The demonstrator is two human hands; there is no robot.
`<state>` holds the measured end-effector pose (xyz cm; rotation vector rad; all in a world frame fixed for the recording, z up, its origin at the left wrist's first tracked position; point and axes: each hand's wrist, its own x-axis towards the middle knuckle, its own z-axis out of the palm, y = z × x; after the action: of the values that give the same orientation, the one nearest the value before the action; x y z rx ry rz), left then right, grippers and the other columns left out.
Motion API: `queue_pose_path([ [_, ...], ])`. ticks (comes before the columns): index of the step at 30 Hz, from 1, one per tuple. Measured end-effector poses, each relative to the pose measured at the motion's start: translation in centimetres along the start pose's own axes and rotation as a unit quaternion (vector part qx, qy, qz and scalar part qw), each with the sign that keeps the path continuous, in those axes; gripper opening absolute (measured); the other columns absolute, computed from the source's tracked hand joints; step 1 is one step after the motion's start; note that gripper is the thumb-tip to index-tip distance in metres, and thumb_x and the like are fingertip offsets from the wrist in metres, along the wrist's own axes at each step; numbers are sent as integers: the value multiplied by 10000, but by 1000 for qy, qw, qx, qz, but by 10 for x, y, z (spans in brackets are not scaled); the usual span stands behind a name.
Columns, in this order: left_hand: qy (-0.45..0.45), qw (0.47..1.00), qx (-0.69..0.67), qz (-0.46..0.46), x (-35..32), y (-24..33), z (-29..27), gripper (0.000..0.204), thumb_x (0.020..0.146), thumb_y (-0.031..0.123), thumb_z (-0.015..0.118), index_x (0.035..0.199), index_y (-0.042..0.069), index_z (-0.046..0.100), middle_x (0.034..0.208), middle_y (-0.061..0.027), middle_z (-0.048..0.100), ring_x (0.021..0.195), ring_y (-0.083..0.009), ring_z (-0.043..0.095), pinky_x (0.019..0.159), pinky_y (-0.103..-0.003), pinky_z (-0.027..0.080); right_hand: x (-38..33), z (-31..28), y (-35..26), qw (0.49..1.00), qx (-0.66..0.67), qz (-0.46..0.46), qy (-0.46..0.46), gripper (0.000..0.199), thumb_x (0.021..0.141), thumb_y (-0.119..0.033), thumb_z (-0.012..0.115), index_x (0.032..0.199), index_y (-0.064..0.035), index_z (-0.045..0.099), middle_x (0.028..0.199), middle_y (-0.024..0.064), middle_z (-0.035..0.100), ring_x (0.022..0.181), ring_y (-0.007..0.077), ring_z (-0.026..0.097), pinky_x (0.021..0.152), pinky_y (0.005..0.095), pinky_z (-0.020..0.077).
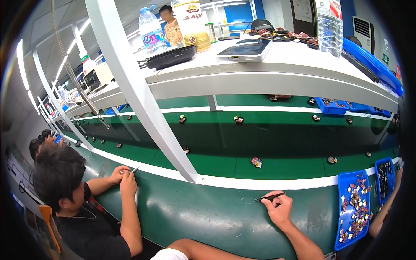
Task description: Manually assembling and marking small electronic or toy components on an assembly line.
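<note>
The small parts (256,162) on the green belt (216,164) are too tiny to identify. The blue tray (346,234) is cut off below, and the person's left hand is out of view.

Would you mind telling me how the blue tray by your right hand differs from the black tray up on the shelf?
The blue tray lies on the green bench beside the right hand, which holds dark tweezers; the black tray sits up on the white shelf. The blue tray is long, rectangular and strewn with small mixed parts; the black tray is rounder, and its contents cannot be seen. Both are shallow with raised rims.
</note>
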<state>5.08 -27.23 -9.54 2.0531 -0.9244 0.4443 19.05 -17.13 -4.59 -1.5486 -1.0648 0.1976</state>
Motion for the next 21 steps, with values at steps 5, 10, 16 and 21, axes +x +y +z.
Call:
queue_pose_path([
  [5, -15, 1000, 1, 7, 1, -4, 4, 181, 876, 176, 573, 819, 4, 583, 714, -156, 576, 601, -321, 599, 502, -450, 447, 1, 3, -1, 999, 18, 15, 29, 155, 736, 27, 826, 835, -4, 710, 573, -8, 545, 444, 48, 359, 469, 238, 298],
  [10, -20, 1000, 9, 6, -1, -6, 8, 191, 872, 190, 578, 818, 7, 582, 711, -148, 575, 588, -320, 596, 489, -453, 441, 1, 1, -1, 999, 19, 21, 26, 149, 740, 30, 823, 829, 0, 707, 592, -6, 565, 448, 45, 365, 470, 235, 305],
  [16, -9, 1000, 6, 9, 1, -4, 5, 202, 877, 200, 574, 816, 8, 579, 701, -146, 571, 569, -320, 589, 480, -454, 436, 1, 1, -4, 999, 22, 22, 23, 150, 745, 33, 820, 833, 4, 702, 598, -7, 577, 449, 38, 368, 467, 228, 303],
  [21, -12, 1000, 5, 15, 0, -4, 5, 211, 879, 210, 576, 808, 11, 574, 694, -146, 569, 570, -319, 590, 482, -450, 440, 1, 2, -6, 999, 22, 31, 19, 147, 745, 36, 818, 827, 10, 699, 599, -6, 579, 448, 34, 371, 467, 224, 304],
])
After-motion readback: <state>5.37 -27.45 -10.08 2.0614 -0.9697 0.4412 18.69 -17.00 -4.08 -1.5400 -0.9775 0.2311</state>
